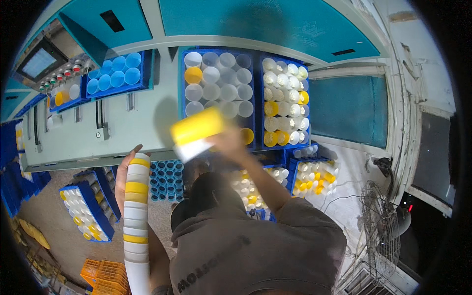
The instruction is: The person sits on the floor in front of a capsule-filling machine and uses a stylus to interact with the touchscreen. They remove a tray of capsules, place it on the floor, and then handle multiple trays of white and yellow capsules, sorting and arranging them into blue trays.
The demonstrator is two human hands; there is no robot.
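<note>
My left hand is wrapped around a long stack of nested cups, mostly white with some yellow ones, standing near-upright at my left side. Its fingers show at the top end. My right hand grips a yellow-and-white cup, tilted and blurred by motion; whether it is one cup or two nested is unclear. It hangs over the near left corner of a blue crate with rows of translucent white cups and a few yellow ones. Right of that crate, a second blue crate holds cups with pale contents.
A pale green machine table runs across the far side, under teal panels. At its left are blue cups in a crate and a screen with buttons. Crates of cups stand on the floor; a wire fan guard is at right.
</note>
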